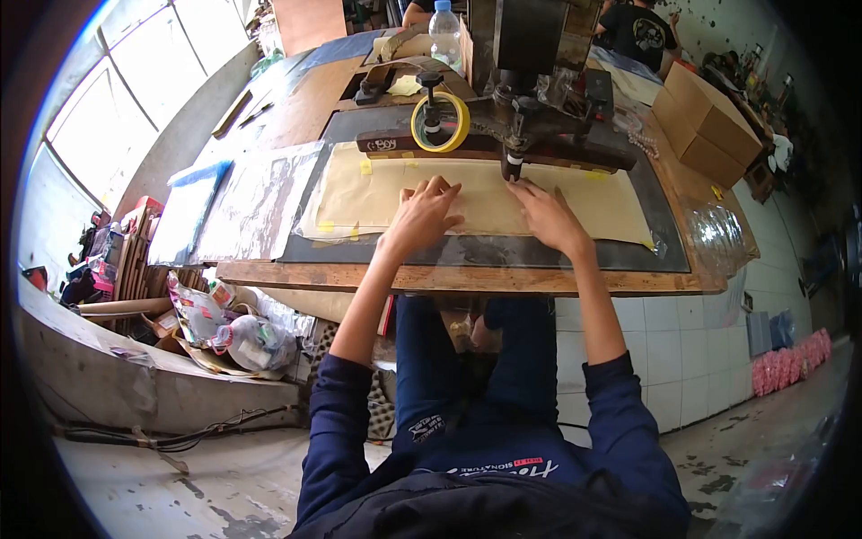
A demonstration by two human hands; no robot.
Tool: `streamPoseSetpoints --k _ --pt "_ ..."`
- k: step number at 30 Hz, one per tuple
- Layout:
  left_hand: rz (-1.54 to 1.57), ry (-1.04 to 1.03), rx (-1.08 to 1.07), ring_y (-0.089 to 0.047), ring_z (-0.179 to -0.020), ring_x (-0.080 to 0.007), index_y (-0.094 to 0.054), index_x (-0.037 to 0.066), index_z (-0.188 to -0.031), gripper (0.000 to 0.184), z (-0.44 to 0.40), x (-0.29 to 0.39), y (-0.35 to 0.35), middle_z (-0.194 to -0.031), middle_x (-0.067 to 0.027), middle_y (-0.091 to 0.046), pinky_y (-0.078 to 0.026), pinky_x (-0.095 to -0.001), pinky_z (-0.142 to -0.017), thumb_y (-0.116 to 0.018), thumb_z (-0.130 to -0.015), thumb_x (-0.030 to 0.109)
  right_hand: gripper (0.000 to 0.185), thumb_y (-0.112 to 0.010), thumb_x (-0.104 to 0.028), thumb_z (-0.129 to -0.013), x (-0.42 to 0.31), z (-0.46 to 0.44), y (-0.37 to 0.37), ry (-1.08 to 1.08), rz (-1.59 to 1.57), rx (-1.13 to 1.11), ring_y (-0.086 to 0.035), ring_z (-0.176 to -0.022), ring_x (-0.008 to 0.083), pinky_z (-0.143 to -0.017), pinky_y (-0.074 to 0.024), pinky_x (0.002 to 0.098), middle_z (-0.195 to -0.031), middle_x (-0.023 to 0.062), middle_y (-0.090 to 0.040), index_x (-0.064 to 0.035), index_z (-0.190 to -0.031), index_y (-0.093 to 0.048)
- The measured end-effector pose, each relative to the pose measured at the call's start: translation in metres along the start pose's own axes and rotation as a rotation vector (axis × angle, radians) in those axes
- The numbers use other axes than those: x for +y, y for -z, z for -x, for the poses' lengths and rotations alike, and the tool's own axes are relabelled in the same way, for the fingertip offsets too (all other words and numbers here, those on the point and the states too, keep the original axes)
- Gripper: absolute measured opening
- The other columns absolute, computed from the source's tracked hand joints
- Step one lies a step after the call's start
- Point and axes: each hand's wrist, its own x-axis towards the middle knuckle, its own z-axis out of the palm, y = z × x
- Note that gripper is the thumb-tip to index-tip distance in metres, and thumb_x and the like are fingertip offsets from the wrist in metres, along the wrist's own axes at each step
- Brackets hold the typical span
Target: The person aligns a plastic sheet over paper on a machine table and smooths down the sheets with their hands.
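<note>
A long beige sheet (503,198) with small bits of yellow tape at its edges lies on the dark work plate (449,254). My left hand (424,214) rests on the sheet left of the middle, fingers bent and thumb apart. On the right, my right hand (549,216) presses on the same sheet with its fingers stretched out. Its index fingertip is close to the tip of the machine's black pressing head (514,162); whether they touch is unclear. Behind the sheet runs a dark guide bar (575,159). A yellow tape roll (440,122) hangs on a knob there.
Clear plastic sheets (256,198) and a blue-edged plastic pack (189,207) lie to the left. A cardboard box (707,123) stands at the right. A plastic bottle (444,38) is at the back. The wooden table edge (467,278) is in front; other people are behind.
</note>
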Motion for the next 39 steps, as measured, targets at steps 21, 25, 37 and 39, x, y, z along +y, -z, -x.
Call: streamPoseSetpoints --k 21,25,37,39 --pt "-0.011 -0.309 0.217 -0.056 -0.098 -0.0217 -0.06 0.01 -0.103 0.027 0.015 -0.017 0.004 -0.099 -0.0042 -0.061 -0.048 -0.0355 -0.08 -0.056 -0.077 0.005 0.018 -0.057 -0.013 -0.075 0.03 0.025 0.005 0.197 0.597 0.44 -0.057 -0.087 0.0164 -0.075 -0.0425 0.0348 -0.084 -0.0003 -0.063 -0.0139 -0.089 -0.068" --pt "0.015 -0.338 0.137 -0.057 -0.098 -0.0223 -0.061 0.01 -0.106 0.031 0.023 -0.02 0.009 -0.104 -0.0039 -0.061 -0.049 -0.0346 -0.081 -0.055 -0.076 0.004 0.022 -0.055 -0.013 -0.077 0.058 0.037 0.002 0.142 0.64 0.458 -0.057 -0.087 0.0151 -0.073 -0.0436 0.0338 -0.093 -0.0002 -0.064 -0.0127 -0.095 -0.068" --pt "0.048 0.049 -0.024 -0.053 -0.108 -0.0343 -0.047 -0.004 -0.117 0.036 0.001 0.037 -0.01 -0.127 -0.0213 -0.048 -0.045 -0.0426 -0.089 -0.046 -0.083 0.008 0.03 -0.055 -0.012 -0.082 -0.071 0.041 0.002 -0.281 0.781 0.612 -0.041 -0.125 0.0272 -0.106 -0.0267 0.0482 -0.132 0.0182 -0.044 0.0005 -0.108 -0.062" --pt "0.069 -0.099 0.164 -0.046 -0.119 -0.0345 -0.042 -0.005 -0.123 0.044 0.003 0.03 -0.031 -0.13 -0.0249 -0.044 -0.042 -0.0429 -0.096 -0.047 -0.082 0.009 0.033 -0.054 -0.013 -0.083 -0.084 0.037 -0.001 -0.239 0.73 0.668 -0.04 -0.126 0.0271 -0.107 -0.0258 0.0479 -0.134 0.0181 -0.043 0.0009 -0.112 -0.06"
